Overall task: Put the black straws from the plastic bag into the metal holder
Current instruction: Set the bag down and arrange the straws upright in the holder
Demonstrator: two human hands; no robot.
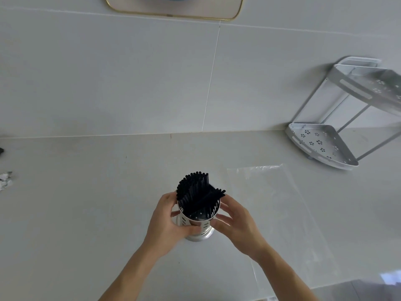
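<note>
Your black straws (198, 192) already stand in the metal holder (196, 222), leaning toward the far side and fanned a little to the right. Your left hand (168, 222) wraps the holder's left wall, fingers curled against the perforated metal. Your right hand (236, 220) sits just beside the right rim with fingers spread; whether they actually press the metal is hard to judge from this angle. The plastic bag (280, 211) lies flat on the counter (86, 203) to the right and looks empty (it is clear, so a stray straw would show). What remains, apparently, is only steadying the holder and letting go.
</note>
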